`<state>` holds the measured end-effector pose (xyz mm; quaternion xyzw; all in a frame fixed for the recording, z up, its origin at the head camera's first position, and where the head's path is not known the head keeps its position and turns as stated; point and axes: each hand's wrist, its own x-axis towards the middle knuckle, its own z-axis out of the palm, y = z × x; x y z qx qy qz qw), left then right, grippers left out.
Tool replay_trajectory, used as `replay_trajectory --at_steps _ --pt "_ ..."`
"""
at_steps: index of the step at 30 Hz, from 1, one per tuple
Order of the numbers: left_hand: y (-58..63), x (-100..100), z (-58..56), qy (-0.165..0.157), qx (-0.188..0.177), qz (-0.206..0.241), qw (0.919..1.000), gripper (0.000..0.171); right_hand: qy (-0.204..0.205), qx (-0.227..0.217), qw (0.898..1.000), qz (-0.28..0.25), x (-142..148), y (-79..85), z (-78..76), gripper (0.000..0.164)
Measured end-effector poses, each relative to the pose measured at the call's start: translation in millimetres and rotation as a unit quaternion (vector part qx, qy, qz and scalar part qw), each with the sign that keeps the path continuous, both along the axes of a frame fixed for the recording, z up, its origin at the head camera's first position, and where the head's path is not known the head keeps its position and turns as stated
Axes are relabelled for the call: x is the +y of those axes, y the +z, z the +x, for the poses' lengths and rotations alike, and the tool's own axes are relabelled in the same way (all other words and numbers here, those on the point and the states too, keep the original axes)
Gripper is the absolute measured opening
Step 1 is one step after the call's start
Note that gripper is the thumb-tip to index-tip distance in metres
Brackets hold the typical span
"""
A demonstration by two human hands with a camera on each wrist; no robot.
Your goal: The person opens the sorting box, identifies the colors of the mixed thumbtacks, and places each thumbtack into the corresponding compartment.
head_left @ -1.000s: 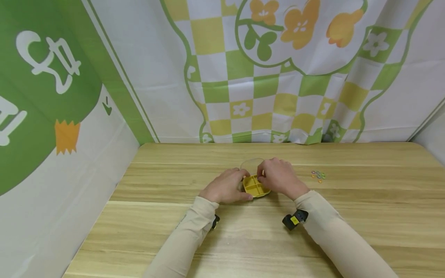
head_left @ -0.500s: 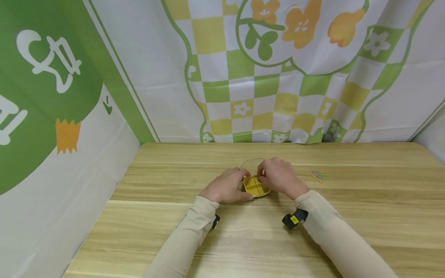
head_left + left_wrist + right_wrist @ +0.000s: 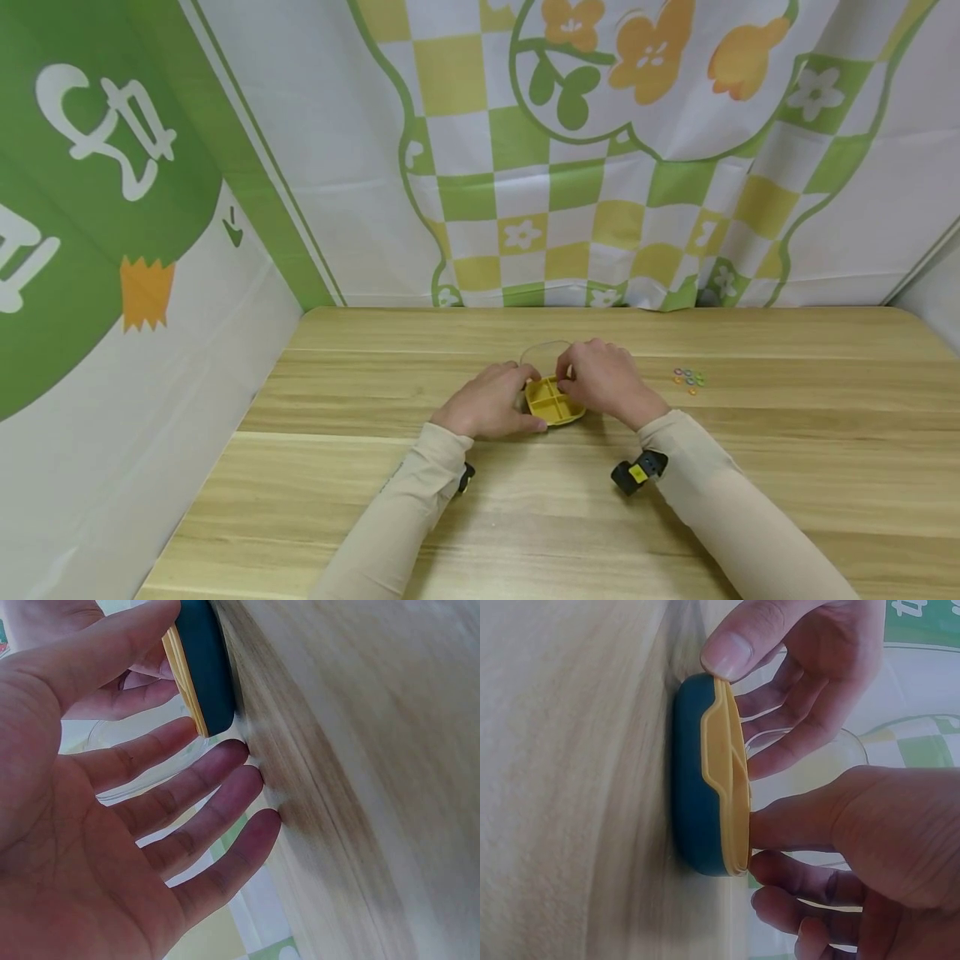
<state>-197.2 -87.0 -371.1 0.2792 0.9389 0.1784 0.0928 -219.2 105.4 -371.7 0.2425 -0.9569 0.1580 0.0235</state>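
Note:
A small pill box point(image 3: 551, 408) with a yellow divided tray inside a dark teal case point(image 3: 694, 772) sits on the table. Its clear lid point(image 3: 542, 354) stands raised at the back. My left hand point(image 3: 487, 404) holds the box by its left side, thumb at the front edge and index finger at the back. My right hand point(image 3: 600, 379) bends over the right compartments, its thumb and fingertips down at the yellow tray. I cannot tell whether those fingertips pinch anything. The left compartments that show have bare yellow floors.
Several tiny coloured rings point(image 3: 688, 378) lie in a loose cluster to the right of my right hand. Behind the wooden table point(image 3: 375, 500) hangs a checked, flowered cloth point(image 3: 577, 217). A green and white cloth point(image 3: 172, 250) covers the left side.

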Motion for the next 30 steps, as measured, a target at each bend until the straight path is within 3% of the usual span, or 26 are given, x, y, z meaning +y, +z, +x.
replay_trajectory --at_steps 30 --pt "2.0 2.1 2.3 0.017 -0.008 -0.002 0.9998 0.066 -0.007 0.029 0.999 -0.012 22.9 -3.0 5.9 0.006"
